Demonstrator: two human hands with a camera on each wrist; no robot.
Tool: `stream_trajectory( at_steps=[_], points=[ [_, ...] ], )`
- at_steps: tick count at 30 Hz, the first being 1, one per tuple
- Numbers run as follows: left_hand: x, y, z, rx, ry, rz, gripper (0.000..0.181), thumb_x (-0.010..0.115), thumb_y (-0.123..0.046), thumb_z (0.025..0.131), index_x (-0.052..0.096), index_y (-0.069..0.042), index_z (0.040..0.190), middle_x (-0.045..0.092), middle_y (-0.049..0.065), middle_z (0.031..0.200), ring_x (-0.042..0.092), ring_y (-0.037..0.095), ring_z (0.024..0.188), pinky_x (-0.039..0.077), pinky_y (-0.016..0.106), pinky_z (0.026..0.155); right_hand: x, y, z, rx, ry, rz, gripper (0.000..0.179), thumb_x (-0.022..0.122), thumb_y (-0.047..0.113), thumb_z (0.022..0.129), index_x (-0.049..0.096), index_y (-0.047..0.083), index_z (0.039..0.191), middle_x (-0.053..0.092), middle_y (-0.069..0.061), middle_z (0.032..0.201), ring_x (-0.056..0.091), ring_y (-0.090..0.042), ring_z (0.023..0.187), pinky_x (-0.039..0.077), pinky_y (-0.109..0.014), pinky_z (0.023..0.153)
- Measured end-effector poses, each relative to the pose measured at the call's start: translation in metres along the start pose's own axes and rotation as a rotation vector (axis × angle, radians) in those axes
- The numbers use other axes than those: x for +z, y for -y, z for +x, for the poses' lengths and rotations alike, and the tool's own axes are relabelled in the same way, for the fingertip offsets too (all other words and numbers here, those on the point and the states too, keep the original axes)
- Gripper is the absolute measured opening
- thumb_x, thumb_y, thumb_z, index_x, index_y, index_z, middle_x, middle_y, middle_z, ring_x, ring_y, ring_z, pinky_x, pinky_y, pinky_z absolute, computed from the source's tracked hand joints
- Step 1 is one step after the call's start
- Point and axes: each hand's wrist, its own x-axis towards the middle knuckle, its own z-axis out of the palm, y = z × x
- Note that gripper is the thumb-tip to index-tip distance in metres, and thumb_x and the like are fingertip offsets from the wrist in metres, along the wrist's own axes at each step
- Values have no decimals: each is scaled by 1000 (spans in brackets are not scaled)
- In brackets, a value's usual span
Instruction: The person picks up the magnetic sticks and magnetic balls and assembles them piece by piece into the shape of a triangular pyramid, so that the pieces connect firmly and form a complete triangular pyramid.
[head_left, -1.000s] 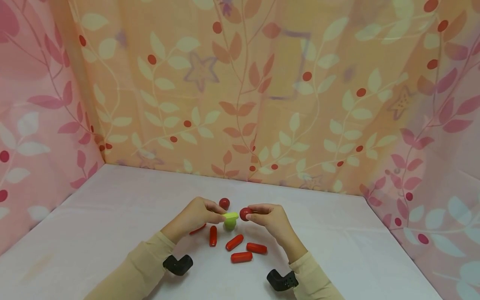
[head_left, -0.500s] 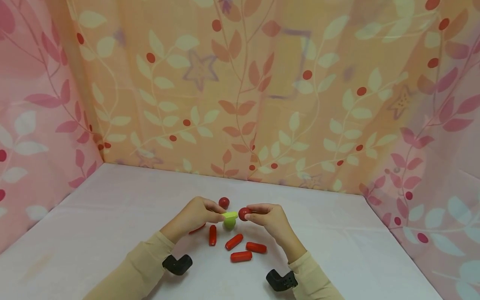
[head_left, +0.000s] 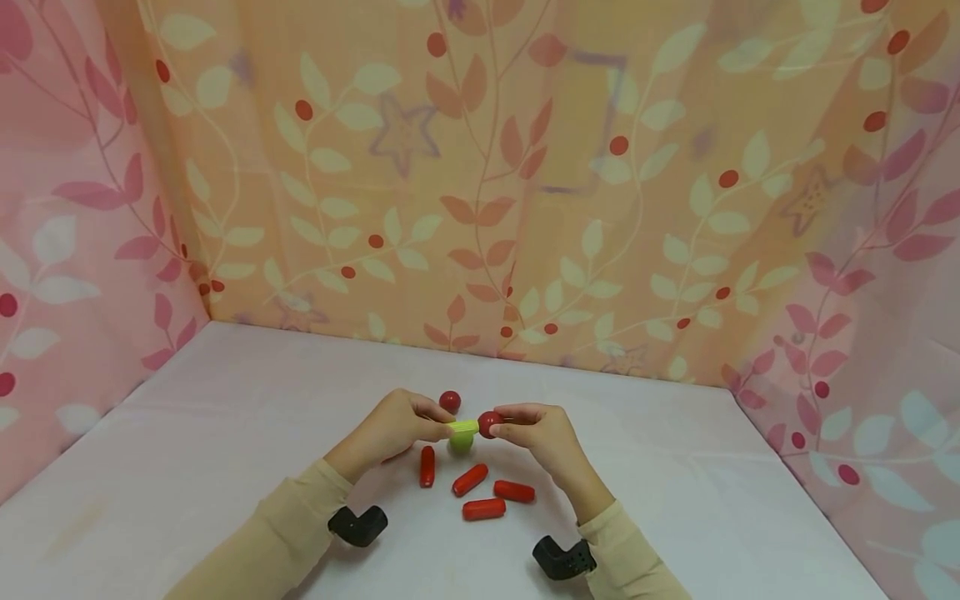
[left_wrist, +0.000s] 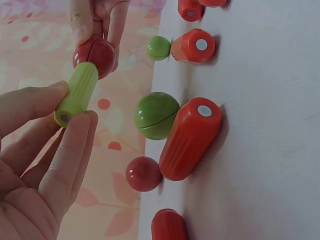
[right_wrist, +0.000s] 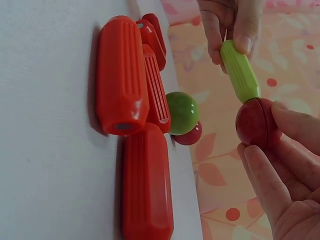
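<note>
Red ball (head_left: 492,423) and yellow-green rod (head_left: 463,426): compared with a second ago, the sliver between them is gone; ball and rod end now touch, raised above the table (head_left: 300,387).
Forearms (head_left: 273,533): left enters from 7 o'clock, right from 5, angled inward so the hands face each other.
Left hand (head_left: 397,421): thumb and fingers pinch the rod's outer end, likely keeping the other end free.
Right hand (head_left: 545,432): thumb and fingers pinch the ball, probably leaving its 9 o'clock side bare.
Red rods (head_left: 483,509): loose below, 5 to 8 o'clock.
Second red ball (head_left: 450,402): 10 o'clock from the join.
Grey disc (left_wrist: 64,118): on the rod's outer end.
</note>
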Motion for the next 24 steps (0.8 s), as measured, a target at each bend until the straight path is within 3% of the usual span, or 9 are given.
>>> stream_trajectory(
  at_steps=[13, 24],
  points=[
    [3, 3, 4, -5, -31, -42, 23, 78, -28, 85, 78, -17, 105, 72, -2, 107, 58, 19, 105, 50, 38, 88, -9, -1, 3, 11, 78, -32, 32, 77, 23, 87, 74, 11, 116, 75, -7, 110, 63, -18, 103, 54, -38, 90],
    [6, 6, 7, -3, -33, -52, 20, 78, -32, 84, 79, -20, 100, 71, -4, 104, 55, 20, 107, 46, 37, 87, -15, -2, 5, -10, 113, -81, 33, 79, 22, 84, 75, 9, 114, 75, -8, 110, 65, -16, 97, 55, -31, 84]
  ],
)
